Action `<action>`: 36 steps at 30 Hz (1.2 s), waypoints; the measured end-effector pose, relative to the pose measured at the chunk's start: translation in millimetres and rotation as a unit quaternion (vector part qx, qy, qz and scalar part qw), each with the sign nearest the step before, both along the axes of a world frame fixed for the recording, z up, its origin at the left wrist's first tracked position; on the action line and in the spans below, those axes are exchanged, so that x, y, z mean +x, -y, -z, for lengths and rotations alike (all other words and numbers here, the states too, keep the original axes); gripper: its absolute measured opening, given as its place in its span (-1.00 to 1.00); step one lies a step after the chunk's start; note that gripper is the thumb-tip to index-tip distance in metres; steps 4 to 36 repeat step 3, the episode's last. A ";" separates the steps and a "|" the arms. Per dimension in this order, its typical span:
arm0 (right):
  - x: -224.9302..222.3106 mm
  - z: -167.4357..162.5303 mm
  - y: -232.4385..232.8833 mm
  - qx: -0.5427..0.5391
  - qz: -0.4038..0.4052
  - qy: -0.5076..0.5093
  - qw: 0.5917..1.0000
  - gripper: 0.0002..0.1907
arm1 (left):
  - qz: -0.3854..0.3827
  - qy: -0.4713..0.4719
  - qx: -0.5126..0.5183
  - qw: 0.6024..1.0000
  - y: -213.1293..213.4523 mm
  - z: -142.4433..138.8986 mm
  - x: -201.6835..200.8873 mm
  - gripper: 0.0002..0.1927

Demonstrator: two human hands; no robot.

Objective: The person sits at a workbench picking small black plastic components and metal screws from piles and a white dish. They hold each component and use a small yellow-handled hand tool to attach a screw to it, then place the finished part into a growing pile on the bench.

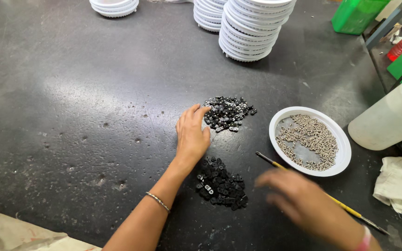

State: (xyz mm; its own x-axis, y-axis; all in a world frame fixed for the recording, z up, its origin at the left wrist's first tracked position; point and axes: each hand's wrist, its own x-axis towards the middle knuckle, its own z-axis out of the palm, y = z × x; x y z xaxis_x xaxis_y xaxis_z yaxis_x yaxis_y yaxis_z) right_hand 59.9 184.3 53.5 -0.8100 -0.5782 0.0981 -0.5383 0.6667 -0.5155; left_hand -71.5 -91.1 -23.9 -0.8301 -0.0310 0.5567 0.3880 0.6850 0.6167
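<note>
Left hand flat, fingertips touching far pile of black parts.
Nothing grasped; pile at its 1 o'clock. Right hand blurred over yellow-handled tool, grip unreadable; near pile at 9.

Left hand touches the far pile of black parts; blurred right hand hovers over a screwdriver.

Light: bright, even, from overhead
Glare: pale sheen on the dark counter, left of centre
Shadows: soft, short
Blur: right hand motion-smeared; the rest sharp
</note>
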 end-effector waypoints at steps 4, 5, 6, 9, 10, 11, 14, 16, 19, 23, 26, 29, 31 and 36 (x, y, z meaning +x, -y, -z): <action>53.6 39.5 -3.3 0.117 -0.046 0.232 0.965 -0.65 | 0.021 -0.001 0.042 0.999 -2.6 -15.2 6.3 -0.51; 53.6 39.5 -3.3 0.117 -0.046 0.232 0.965 -0.65 | 0.021 -0.001 0.042 0.999 -2.6 -15.2 6.3 -0.51; 53.6 39.5 -3.3 0.117 -0.046 0.232 0.965 -0.65 | 0.021 -0.001 0.042 0.999 -2.6 -15.2 6.3 -0.51; 53.6 39.5 -3.3 0.117 -0.046 0.232 0.965 -0.65 | 0.021 -0.001 0.042 0.999 -2.6 -15.2 6.3 -0.51; 53.6 39.5 -3.3 0.117 -0.046 0.232 0.965 -0.65 | 0.021 -0.001 0.042 0.999 -2.6 -15.2 6.3 -0.51; 53.6 39.5 -3.3 0.117 -0.046 0.232 0.965 -0.65 | 0.021 -0.001 0.042 0.999 -2.6 -15.2 6.3 -0.51; 53.6 39.5 -3.3 0.117 -0.046 0.232 0.965 -0.65 | 0.021 -0.001 0.042 0.999 -2.6 -15.2 6.3 -0.51; 53.6 39.5 -3.3 0.117 -0.046 0.232 0.965 -0.65 | 0.021 -0.001 0.042 0.999 -2.6 -15.2 6.3 -0.51; 53.6 39.5 -3.3 0.117 -0.046 0.232 0.965 -0.65 | 0.021 -0.001 0.042 0.999 -2.6 -15.2 6.3 -0.51; 53.6 39.5 -3.3 0.117 -0.046 0.232 0.965 -0.65 | 0.021 -0.001 0.042 0.999 -2.6 -15.2 6.3 -0.51; 53.6 39.5 -3.3 0.117 -0.046 0.232 0.965 -0.65 | 0.021 -0.001 0.042 0.999 -2.6 -15.2 6.3 -0.51; 53.6 39.5 -3.3 0.117 -0.046 0.232 0.965 -0.65 | 0.021 -0.001 0.042 0.999 -2.6 -15.2 6.3 -0.51; 53.6 39.5 -3.3 0.117 -0.046 0.232 0.965 -0.65 | 0.021 -0.001 0.042 0.999 -2.6 -15.2 6.3 -0.51; 53.6 39.5 -3.3 0.117 -0.046 0.232 0.965 -0.65 | 0.021 -0.001 0.042 0.999 -2.6 -15.2 6.3 -0.51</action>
